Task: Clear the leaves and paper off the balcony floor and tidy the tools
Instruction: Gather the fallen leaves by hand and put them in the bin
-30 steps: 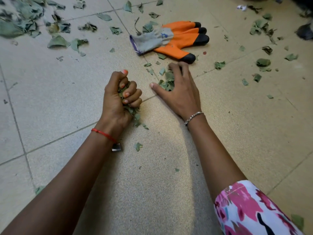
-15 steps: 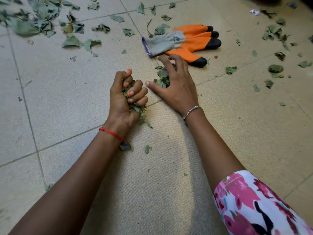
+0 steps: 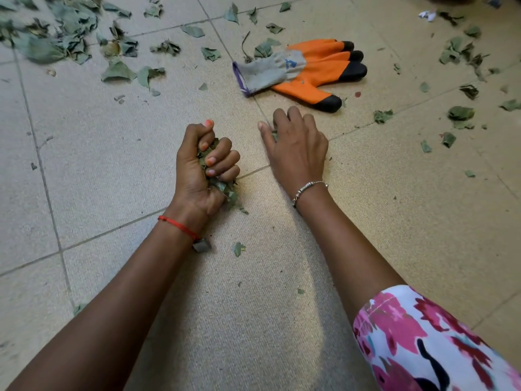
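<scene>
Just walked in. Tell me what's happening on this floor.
A person is clearing dry leaves off the tiled floor by hand. The left hand grips a fistful of leaves, while the right hand curls over a few leaf bits beside it. Orange work gloves lie untouched just beyond. Plenty remains: a leaf pile at the far left, scattered leaves on the right, and a paper scrap.

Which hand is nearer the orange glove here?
Right. The right hand lies just short of the orange glove, apart from it; the left hand is farther back, gripping leaves.

Tiled floor (image 3: pixel 84 153) bears scattered leaves (image 3: pixel 118 71), glove (image 3: pixel 304 70).
</scene>
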